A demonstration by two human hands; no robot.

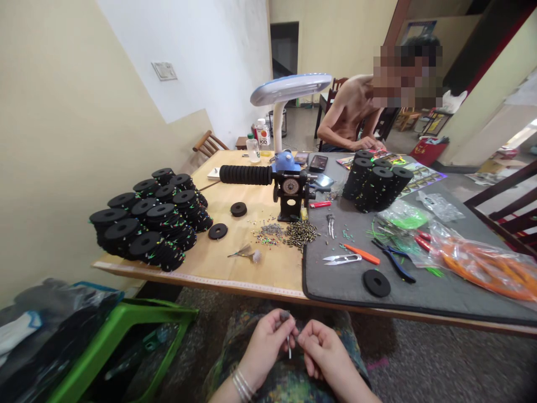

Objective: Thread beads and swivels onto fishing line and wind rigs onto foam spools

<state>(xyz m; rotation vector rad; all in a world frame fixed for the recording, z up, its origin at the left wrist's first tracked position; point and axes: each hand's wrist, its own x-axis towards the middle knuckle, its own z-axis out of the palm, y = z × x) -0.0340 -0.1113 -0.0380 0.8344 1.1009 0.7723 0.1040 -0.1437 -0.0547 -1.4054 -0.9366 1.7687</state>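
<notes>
Low over my lap, my left hand and my right hand meet around a small grey tuft on a thin white stem. Fingertips of both hands pinch it, and the stem hangs down between them. Bangles circle my left wrist. Two similar feathery wisps lie on the wooden table, well beyond my hands. Black foam spools wound with line stand in stacks on its left side.
A hand-cranked winder with a black foam grip stands mid-table near scattered beads. A grey mat holds pliers, snips and orange-filled bags. A shirtless person sits across the table. A green crate stands to my left.
</notes>
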